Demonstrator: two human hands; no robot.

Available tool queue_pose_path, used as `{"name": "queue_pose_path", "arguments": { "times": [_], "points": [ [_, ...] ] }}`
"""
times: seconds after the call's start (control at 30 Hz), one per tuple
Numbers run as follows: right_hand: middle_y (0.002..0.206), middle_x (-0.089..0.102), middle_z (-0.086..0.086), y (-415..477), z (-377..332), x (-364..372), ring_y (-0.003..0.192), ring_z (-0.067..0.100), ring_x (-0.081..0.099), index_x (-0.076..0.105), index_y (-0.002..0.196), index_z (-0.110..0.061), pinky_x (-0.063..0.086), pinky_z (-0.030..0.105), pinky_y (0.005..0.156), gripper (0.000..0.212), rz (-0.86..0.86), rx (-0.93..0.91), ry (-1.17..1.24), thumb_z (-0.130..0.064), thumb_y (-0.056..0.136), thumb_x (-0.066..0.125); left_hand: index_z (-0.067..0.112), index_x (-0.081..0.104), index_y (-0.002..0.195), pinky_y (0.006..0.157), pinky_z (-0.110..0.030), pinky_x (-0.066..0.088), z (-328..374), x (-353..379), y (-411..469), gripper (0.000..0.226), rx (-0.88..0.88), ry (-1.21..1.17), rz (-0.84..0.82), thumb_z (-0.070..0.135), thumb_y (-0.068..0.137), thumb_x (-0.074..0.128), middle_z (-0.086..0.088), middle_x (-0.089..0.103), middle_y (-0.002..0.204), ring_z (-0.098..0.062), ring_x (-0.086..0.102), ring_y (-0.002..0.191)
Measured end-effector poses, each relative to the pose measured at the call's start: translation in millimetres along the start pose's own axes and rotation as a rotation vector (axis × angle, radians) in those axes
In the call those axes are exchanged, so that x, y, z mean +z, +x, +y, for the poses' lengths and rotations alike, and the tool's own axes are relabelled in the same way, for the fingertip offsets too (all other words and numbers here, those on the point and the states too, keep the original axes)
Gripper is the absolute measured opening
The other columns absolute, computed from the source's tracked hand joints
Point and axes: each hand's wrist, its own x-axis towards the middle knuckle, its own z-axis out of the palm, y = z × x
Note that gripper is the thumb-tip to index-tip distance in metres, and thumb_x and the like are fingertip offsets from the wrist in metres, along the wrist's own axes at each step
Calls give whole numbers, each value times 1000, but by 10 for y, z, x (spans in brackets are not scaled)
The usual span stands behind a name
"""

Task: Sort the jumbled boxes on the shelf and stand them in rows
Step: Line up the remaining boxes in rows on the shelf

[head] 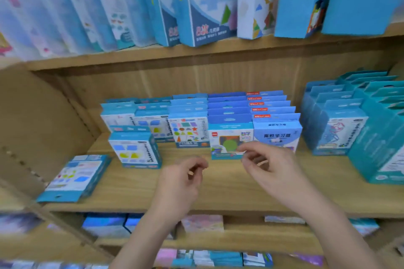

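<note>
Small blue boxes stand in several rows at the back of the wooden middle shelf. The front box with a green circle heads one row, next to a light-blue box. One box stands alone ahead of the left rows, slightly turned. Another box lies flat at the shelf's left front. My right hand hovers with loosely curled fingers at the green-circle box's lower right corner; contact is unclear. My left hand hangs over the shelf front, loosely curled and holding nothing.
More blue boxes and teal boxes stand in rows on the right. Tall boxes lean on the shelf above. Lower shelves hold flat packs. The shelf's side wall closes the left.
</note>
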Motion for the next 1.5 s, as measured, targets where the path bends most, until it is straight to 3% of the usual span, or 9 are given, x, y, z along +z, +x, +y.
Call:
{"name": "queue_pose_path", "arguments": {
  "times": [0.17,0.47,0.67,0.8,0.87,1.0,1.17,1.3,1.5],
  "points": [
    [100,61,-14,181,-338,919,97,0,58,49,111,-53,51,36,86,50,-134,-4,91,-21,80,72,26,68,88,63,-11,45,-771,-776,-180,24,-115,91,57,2,83,62,20,65,80,2,59,75],
    [140,35,-20,798,-743,2170,129,-3,31,15,145,-42,30,27,109,90,-196,72,214,-31,79,75,30,64,91,62,-6,41,-1679,-1516,-457,20,-218,99,12,10,87,61,26,60,80,5,56,81],
    [109,63,-10,1076,-733,2487,99,6,63,38,122,-41,55,30,82,62,-58,125,187,-9,82,72,31,52,115,70,-16,48,-1904,-1574,-501,37,-326,-8,-32,10,87,61,15,61,92,-2,58,88],
    [105,67,-10,955,-673,2426,92,7,65,47,125,-25,55,20,66,48,-116,201,328,-10,84,69,34,36,132,87,-16,45,-1842,-1525,-367,62,-441,-203,10,28,82,71,22,50,122,5,48,112],
    [101,69,-6,877,-635,2357,85,5,69,49,126,-18,53,17,61,44,-132,274,452,-10,86,66,34,33,135,95,-29,48,-1803,-1489,-281,70,-549,-409,-21,44,78,71,20,52,127,3,50,118],
    [94,69,-6,831,-577,2233,73,-11,65,49,123,-24,46,6,57,36,-138,364,539,-23,90,62,21,59,113,76,-30,57,-1622,-1414,-122,45,-724,-627,-122,51,79,59,10,73,93,-5,69,86],
    [85,71,-20,865,-425,2012,77,-15,63,50,122,-30,45,8,62,30,-160,408,528,-32,93,55,16,60,95,47,-19,50,-1363,-1152,-41,22,-762,-697,-43,35,94,50,10,72,68,-3,67,58],
    [100,73,-10,835,-263,1850,91,-3,66,54,129,-21,44,6,63,35,-205,374,508,-24,94,55,14,60,99,50,-21,52,-1308,-925,14,24,-743,-695,-8,35,96,47,6,74,74,-6,68,62],
    [91,71,0,786,-103,1792,78,7,69,56,124,-26,47,17,64,33,-188,311,330,-19,92,59,27,55,111,76,-21,52,-1562,-847,165,19,-648,-587,116,34,97,45,10,69,106,-3,67,91]
  ]
}}
